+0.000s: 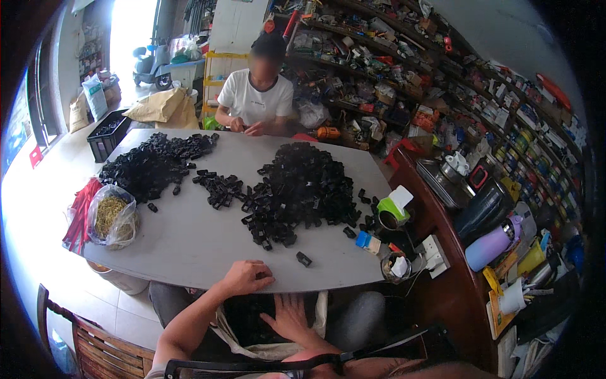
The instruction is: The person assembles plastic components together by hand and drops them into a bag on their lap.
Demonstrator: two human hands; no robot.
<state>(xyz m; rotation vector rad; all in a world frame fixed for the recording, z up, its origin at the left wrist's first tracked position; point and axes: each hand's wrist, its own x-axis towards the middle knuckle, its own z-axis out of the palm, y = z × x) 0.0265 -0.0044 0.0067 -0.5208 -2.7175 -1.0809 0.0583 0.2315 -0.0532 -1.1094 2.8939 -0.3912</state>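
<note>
My left hand (248, 278) rests at the near edge of the table, palm down. Its fingers are curled in, and whatever they may hold is hidden. Over the mouth of a pale sack (320, 314) between my knees, my right hand (290, 319) lies flat with fingers spread and nothing visible in it. The inside of the sack looks dark. A single small black plastic part (303, 259) lies a little beyond my left hand. Farther off is a large heap of similar black parts (303, 183), with a smaller cluster (219, 189) to its left.
Another heap of black parts (145, 161) covers the far left of the table (189, 240). A bag of dry strands (113, 218) sits at the left edge. Across from me a person (257, 95) handles something small. Rightward are a blue-white box (368, 242) and power strip (435, 256).
</note>
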